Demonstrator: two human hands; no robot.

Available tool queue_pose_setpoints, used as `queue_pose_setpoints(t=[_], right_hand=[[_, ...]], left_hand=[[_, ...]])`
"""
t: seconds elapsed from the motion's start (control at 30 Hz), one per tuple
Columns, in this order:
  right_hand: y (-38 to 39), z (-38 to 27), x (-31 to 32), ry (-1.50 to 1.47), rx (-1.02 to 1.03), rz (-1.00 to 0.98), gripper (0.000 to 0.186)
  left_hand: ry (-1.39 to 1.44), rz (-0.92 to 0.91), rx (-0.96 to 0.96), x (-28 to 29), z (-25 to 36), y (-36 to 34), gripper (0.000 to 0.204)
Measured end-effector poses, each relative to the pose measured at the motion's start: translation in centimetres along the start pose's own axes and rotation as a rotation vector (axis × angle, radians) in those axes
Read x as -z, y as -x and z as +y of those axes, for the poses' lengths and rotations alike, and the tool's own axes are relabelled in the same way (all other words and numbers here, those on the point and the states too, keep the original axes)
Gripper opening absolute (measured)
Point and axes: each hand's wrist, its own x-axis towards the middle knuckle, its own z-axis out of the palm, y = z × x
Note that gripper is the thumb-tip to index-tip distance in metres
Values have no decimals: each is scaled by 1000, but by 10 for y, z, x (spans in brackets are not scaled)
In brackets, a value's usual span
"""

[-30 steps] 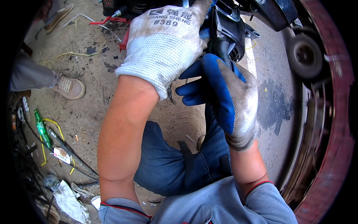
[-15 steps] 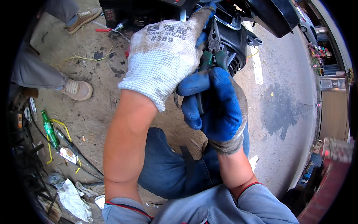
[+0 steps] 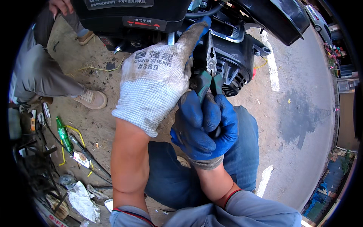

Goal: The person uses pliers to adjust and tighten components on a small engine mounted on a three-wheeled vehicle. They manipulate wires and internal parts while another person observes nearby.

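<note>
Holds green-handled needle-nose pliers in the right hand, palm turned up in a blue-coated glove, with fingers curled round the handles. Points the pliers away from the body, at top centre, narrow metal jaws nearly together, beside a black engine. Cannot tell about contact between tips and engine.

Reaches forward with the left hand, back upward in a greyish-white knit glove, index finger stretched toward the engine, just beside the plier tips. Cannot tell about any grip beneath, with the other fingers mostly hidden.

Shows above the left hand a black boxy housing with a red-arrow label; to the right of the pliers, a vented black cover.

Shows at lower centre bent knees in blue jeans. Shows at left another person's grey trouser leg, beige laced shoe and, at the upper edge, bare hand.

Shows at lower left, on dusty ground, a green bottle, black cables and a crumpled white sheet. Shows at right a grey road with a dark patch and a broken white line.
</note>
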Motion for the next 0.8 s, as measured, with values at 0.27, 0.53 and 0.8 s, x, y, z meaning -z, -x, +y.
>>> queue_pose_setpoints(t=[0.27, 0.53, 0.8], right_hand=[[2, 25, 29, -308, 106, 90, 38], [3, 32, 71, -373, 100, -20, 48], [-12, -13, 45, -138, -176, -312, 48]], left_hand=[[60, 49, -8, 0, 2, 0, 64], [86, 55, 10, 2, 7, 0, 65], [82, 63, -17, -4, 1, -1, 66]])
